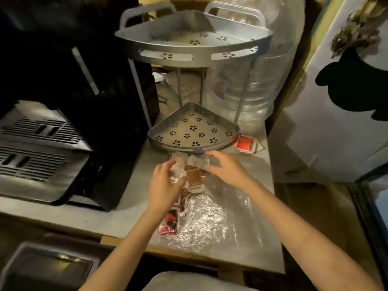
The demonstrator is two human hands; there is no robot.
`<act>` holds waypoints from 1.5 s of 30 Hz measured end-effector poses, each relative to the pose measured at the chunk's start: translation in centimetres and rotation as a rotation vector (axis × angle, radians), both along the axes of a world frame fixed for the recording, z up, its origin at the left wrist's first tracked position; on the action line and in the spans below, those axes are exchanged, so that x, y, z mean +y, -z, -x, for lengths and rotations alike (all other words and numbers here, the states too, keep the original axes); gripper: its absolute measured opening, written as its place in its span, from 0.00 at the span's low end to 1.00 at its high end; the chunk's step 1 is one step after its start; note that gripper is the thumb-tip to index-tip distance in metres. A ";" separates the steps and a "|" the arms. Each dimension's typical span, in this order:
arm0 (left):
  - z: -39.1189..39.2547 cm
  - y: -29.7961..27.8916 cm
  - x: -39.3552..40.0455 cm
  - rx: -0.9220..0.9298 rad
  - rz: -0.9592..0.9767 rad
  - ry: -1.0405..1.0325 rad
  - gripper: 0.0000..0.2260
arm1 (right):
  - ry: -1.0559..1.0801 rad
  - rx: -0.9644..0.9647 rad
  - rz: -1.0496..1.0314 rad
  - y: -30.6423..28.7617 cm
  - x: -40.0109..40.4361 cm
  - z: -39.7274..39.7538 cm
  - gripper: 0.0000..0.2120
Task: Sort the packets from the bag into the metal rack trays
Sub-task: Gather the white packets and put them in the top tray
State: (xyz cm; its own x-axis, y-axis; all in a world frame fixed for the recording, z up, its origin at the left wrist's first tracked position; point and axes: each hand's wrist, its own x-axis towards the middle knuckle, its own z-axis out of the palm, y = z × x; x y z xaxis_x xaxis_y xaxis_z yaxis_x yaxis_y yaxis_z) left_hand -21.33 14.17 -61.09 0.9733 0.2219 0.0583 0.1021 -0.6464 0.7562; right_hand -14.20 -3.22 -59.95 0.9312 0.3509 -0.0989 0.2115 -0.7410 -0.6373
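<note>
Both hands work at the crinkled clear plastic bag (205,215) near the grey two-tier metal rack (194,131): left hand (165,185) grips its mouth, right hand (225,166) pinches a pale clear packet (198,161).

**Both hands at the bag mouth**

Left hand (165,183) grips the crinkled clear plastic bag (201,215) on the grey table (117,219). Right hand (225,168) pinches a pale clear packet (198,161) just before the perforated lower tray (194,131) of the grey metal corner rack (193,53). A red packet (244,143) lies beside that tray.
</note>
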 end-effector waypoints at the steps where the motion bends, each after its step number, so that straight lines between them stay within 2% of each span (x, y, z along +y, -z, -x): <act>1: 0.1 0.7 0.6 0.051 -0.031 -0.051 0.24 | -0.022 0.055 -0.019 0.1 0.7 -0.3 0.23; 3: 0.3 1.8 1.4 0.156 -0.058 -0.140 0.29 | -0.064 0.124 -0.012 0.4 1.8 -0.9 0.27; 6: 0.4 2.8 2.2 0.308 -0.049 -0.197 0.33 | -0.148 0.132 0.123 1.2 3.0 -1.9 0.37; 8: 0.5 2.9 2.4 0.365 0.004 -0.188 0.29 | -0.185 0.121 0.205 1.5 3.6 -2.2 0.40; 10: 0.4 2.7 2.3 0.382 0.033 -0.171 0.24 | -0.170 0.117 0.203 1.6 3.9 -2.5 0.42; 14: -0.5 1.9 2.3 0.404 0.009 -0.104 0.14 | -0.152 0.143 0.256 1.3 4.2 -3.4 0.45; 18: -1.1 1.1 3.0 0.386 0.031 -0.017 0.10 | -0.144 0.302 0.189 0.4 4.4 -4.0 0.33; 21: -1.8 0.4 3.9 0.484 0.182 0.081 0.09 | -0.155 0.427 0.132 -0.6 4.3 -4.2 0.34; 25: -3.1 -0.1 5.5 0.614 0.468 0.154 0.13 | -0.197 0.653 0.096 -1.8 3.9 -5.2 0.24; 28: -3.7 -0.3 6.1 0.660 0.561 0.206 0.15 | -0.158 0.811 0.005 -1.9 3.2 -5.8 0.33; 30: -4.2 -0.4 6.4 0.687 0.634 0.256 0.15 | -0.135 0.829 -0.038 -2.1 2.8 -5.8 0.36; 34: -5.3 -0.5 7.0 0.733 0.728 0.343 0.24 | -0.066 0.906 -0.224 -1.6 2.2 -5.5 0.33; 35: -5.6 -0.5 7.0 0.733 0.748 0.359 0.24 | -0.045 0.924 -0.263 -1.2 2.2 -5.5 0.30; 38: -6.1 -0.8 6.8 0.722 0.767 0.417 0.22 | 0.000 1.001 -0.388 -0.8 2.1 -5.2 0.11; 39: -6.3 -0.9 6.8 0.720 0.757 0.446 0.22 | -0.003 1.022 -0.416 -1.0 2.0 -5.0 0.09; 45: -7.3 -2.7 6.0 0.670 0.726 0.503 0.20 | 0.000 0.973 -0.539 -2.2 2.0 -4.2 0.13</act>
State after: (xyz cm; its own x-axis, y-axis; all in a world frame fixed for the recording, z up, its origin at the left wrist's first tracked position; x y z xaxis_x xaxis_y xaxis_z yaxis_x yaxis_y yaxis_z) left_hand -14.07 20.17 -58.43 0.7477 -0.4394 -0.4978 0.4828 -0.1548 0.8619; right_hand -9.96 -1.26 -57.70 0.5396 0.5682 -0.6213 -0.5534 -0.3167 -0.7704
